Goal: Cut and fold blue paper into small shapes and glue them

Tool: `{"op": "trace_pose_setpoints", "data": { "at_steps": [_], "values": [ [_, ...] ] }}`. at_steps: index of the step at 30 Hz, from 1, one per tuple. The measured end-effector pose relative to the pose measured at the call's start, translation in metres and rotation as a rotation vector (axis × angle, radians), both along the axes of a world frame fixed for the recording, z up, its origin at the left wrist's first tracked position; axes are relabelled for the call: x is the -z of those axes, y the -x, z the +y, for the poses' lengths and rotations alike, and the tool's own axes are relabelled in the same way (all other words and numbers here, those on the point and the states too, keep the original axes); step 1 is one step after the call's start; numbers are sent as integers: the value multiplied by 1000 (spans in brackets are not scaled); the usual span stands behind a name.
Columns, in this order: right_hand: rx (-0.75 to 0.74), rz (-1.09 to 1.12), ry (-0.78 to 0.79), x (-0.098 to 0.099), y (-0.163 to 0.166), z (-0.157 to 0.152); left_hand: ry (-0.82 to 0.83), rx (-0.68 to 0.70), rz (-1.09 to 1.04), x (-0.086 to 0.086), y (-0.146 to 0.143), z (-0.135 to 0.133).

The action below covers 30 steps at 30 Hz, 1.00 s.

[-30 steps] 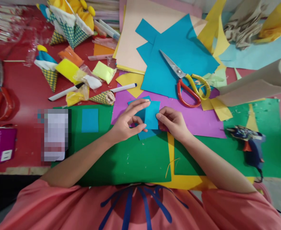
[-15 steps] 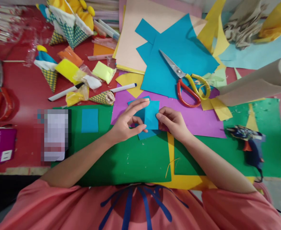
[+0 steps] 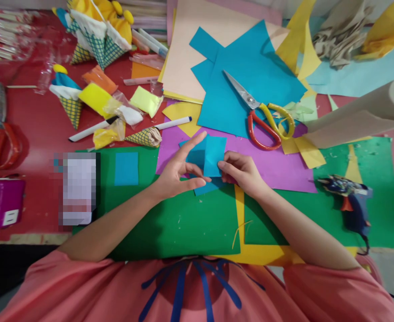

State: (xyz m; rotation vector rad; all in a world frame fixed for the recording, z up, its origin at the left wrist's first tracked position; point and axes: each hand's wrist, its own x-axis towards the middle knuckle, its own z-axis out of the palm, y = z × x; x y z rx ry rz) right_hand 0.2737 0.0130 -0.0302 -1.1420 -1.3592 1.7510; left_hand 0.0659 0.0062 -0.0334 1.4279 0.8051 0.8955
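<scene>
Between my hands a small blue piece of paper (image 3: pixel 215 156) is held up, pinched at its right edge by the thumb and fingers of my right hand (image 3: pixel 242 172). My left hand (image 3: pixel 180 174) is at its left side with thumb and forefinger spread apart; its curled lower fingers come close to the paper, and I cannot tell if they touch it. Below and behind lie more blue paper pieces (image 3: pixel 207 188) on a purple sheet (image 3: pixel 277 167). Another blue square (image 3: pixel 126 168) lies flat on the green sheet (image 3: pixel 180 228) to the left.
Scissors (image 3: pixel 252 102) lie on a large blue sheet (image 3: pixel 247 67) beyond my hands. A glue gun (image 3: pixel 354 201) rests at right, near a rolled paper tube (image 3: pixel 361 109). At left are a blurred phone (image 3: pixel 79 188), another pair of scissors (image 3: pixel 2 129), a marker (image 3: pixel 92 129) and paper cones (image 3: pixel 67 96).
My left forefinger and thumb have spread wider, the forefinger lifting off the paper's top. The held blue paper has shifted slightly up and right.
</scene>
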Motion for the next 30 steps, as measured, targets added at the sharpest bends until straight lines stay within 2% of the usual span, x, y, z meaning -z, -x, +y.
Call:
{"op": "trace_pose_setpoints", "data": {
  "at_steps": [4, 6, 12, 17, 24, 30],
  "values": [
    [28, 14, 18, -1, 2, 0, -57, -167, 18, 5, 0, 3],
    [15, -4, 4, -2, 2, 0, -64, -196, 49, 7, 1, 4],
    [-59, -97, -117, -3, 3, -1, -114, -172, 165, 9, 2, 3],
    [-114, -172, -210, -2, 3, -2, -111, -157, 178, 7, 1, 3],
    [-126, -145, -210, -4, 3, -2, -150, -258, 192, 9, 0, 2],
    [-182, -100, -221, -3, 1, -2, -108, -164, 142, 7, 1, 1]
  ]
}}
